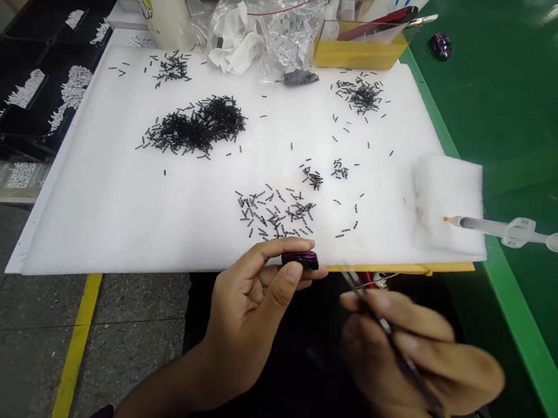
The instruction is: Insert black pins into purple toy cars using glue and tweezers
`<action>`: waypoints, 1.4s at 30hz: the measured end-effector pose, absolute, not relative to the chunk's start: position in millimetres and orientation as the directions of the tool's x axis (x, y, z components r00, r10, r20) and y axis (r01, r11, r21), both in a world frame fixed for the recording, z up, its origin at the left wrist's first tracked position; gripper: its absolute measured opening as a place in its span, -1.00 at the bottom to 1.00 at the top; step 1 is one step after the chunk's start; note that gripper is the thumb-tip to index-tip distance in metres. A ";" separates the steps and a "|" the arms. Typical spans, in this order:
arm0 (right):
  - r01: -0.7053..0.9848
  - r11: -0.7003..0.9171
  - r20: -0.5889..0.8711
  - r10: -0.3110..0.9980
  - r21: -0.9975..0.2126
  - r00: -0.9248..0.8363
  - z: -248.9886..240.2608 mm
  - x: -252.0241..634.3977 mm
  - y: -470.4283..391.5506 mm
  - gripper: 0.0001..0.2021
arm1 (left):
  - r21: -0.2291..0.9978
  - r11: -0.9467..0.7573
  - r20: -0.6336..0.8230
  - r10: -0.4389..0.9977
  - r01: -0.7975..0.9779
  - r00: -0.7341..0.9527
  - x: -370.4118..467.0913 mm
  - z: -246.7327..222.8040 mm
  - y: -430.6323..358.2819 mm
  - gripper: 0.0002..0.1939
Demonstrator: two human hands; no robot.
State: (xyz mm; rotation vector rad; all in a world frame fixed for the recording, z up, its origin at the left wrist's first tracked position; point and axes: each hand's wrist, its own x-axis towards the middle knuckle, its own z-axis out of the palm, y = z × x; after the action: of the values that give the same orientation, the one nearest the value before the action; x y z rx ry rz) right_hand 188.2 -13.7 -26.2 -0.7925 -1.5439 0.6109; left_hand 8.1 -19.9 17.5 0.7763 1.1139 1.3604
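Note:
My left hand (253,306) pinches a small dark purple, shiny object (301,259) between thumb and fingers, just off the front edge of the white foam sheet (108,218). To its right, my right hand (414,349) is closed round dark tweezers (405,359), blurred by motion. The tweezers' tips point up and left, a little apart from the purple object. Many tiny black pieces (275,215) lie scattered on the foam behind my left hand. A larger heap of black pieces (198,124) sits further back to the left.
A syringe (510,231) rests on a white foam block (452,204) at the right. Behind stand a yellow-based holder (360,54), crumpled tissue (234,38), plastic bags and a white bottle (156,0). Black trays (30,56) hold white pieces at the left. Another purple object (440,46) lies on the green surface.

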 end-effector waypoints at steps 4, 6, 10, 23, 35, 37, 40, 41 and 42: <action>0.276 0.635 0.691 0.681 -0.722 0.242 -20.3 187.9 29.7 -0.60 | 0.932 0.120 -0.169 0.978 -0.342 -0.120 7.0 17.5 -20.4 -0.83; 0.309 0.538 0.616 0.732 -0.785 0.291 -16.1 187.1 54.0 -0.72 | 0.936 0.124 -0.172 0.978 -0.330 -0.120 6.6 16.6 -20.4 -0.82; 0.322 0.374 0.460 0.851 -0.870 0.254 -11.6 188.6 83.5 -0.74 | 0.941 0.115 -0.159 0.981 -0.319 -0.116 5.5 13.6 -19.7 -0.81; 0.302 0.392 0.446 0.884 -0.869 0.138 -11.3 186.7 88.5 -0.81 | 0.916 0.178 -0.256 0.949 -0.359 -0.183 13.0 23.1 -20.6 -0.83; -0.438 0.172 0.199 0.980 -0.883 -0.015 9.8 163.5 14.5 -0.84 | 0.861 0.028 -0.148 0.969 -0.508 -0.198 8.7 24.5 -6.1 -0.55; -0.436 0.202 0.229 0.973 -0.877 -0.010 7.3 162.2 10.8 -0.83 | 0.860 0.003 -0.142 0.962 -0.511 -0.233 10.0 23.1 -7.8 -0.61; -0.404 0.248 0.268 0.963 -0.881 0.008 1.8 165.6 6.0 -0.82 | 0.874 -0.011 -0.140 0.952 -0.486 -0.273 10.8 22.2 -10.8 -0.70; -0.372 0.280 0.296 0.955 -0.885 0.017 -0.1 168.5 3.6 -0.79 | 0.876 -0.013 -0.138 0.951 -0.482 -0.277 10.6 22.2 -11.6 -0.71; -0.319 0.329 0.339 0.941 -0.889 0.027 -1.5 172.3 0.5 -0.75 | 0.876 -0.015 -0.136 0.951 -0.481 -0.277 10.2 22.3 -12.1 -0.71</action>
State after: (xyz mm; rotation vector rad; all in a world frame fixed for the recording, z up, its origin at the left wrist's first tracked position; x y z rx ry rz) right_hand 172.3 0.5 -1.5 -0.7101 -1.1347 1.1110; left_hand 10.2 -12.1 22.3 0.6244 1.0625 1.5738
